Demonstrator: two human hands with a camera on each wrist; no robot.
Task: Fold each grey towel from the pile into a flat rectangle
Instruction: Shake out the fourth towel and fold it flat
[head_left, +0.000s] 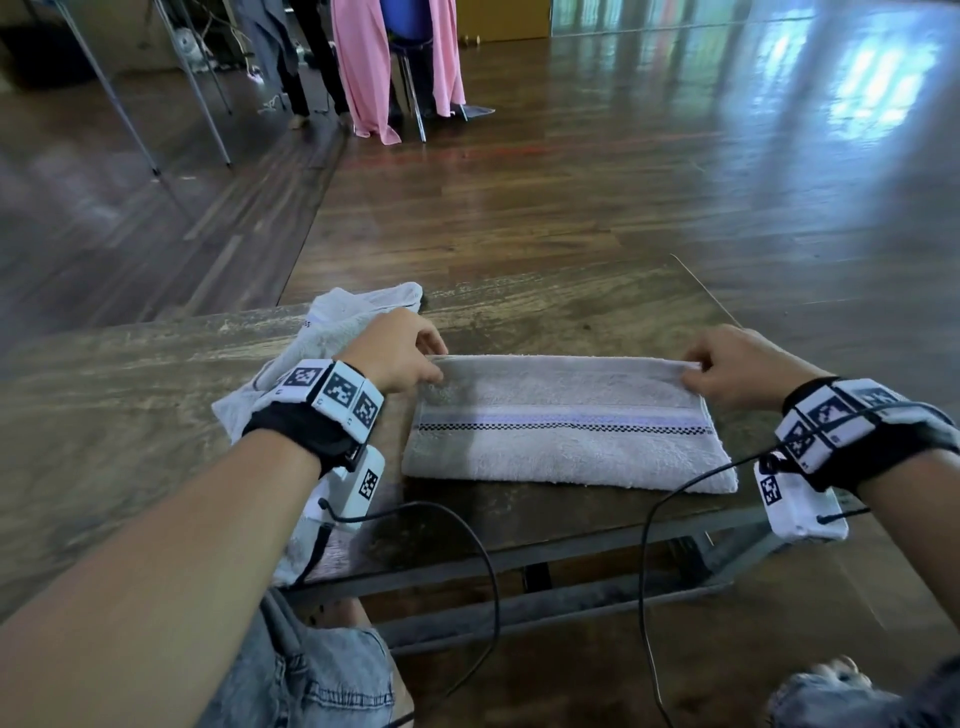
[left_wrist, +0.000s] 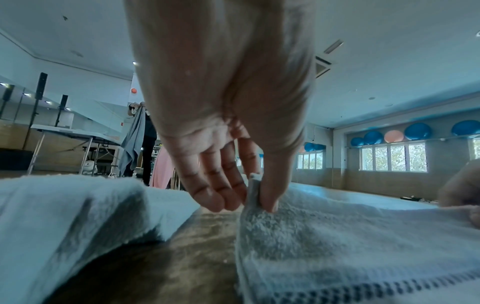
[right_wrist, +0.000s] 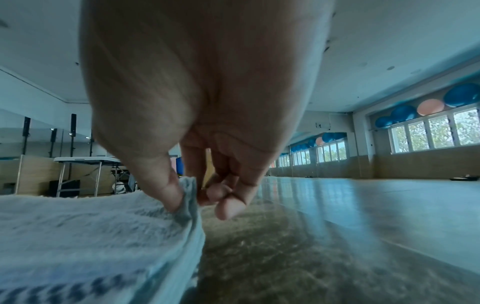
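A grey towel (head_left: 566, 421) with a purple stripe and a checked band lies folded into a long rectangle on the wooden table (head_left: 156, 374). My left hand (head_left: 410, 353) pinches its far left corner (left_wrist: 255, 191) between thumb and forefinger. My right hand (head_left: 727, 364) pinches the far right corner (right_wrist: 188, 189) the same way, the other fingers curled. Both corners are raised slightly off the table. To the left, partly under my left wrist, lies a crumpled pile of pale grey towels (head_left: 332, 332), also the pile (left_wrist: 67, 216) in the left wrist view.
The table's far edge (head_left: 519, 296) runs just beyond the towel, its right edge (head_left: 701, 291) close to my right hand. Cables (head_left: 488, 561) hang from both wrist cameras over the near edge. Farther off on the wooden floor stand a person and a chair draped in pink cloth (head_left: 363, 67).
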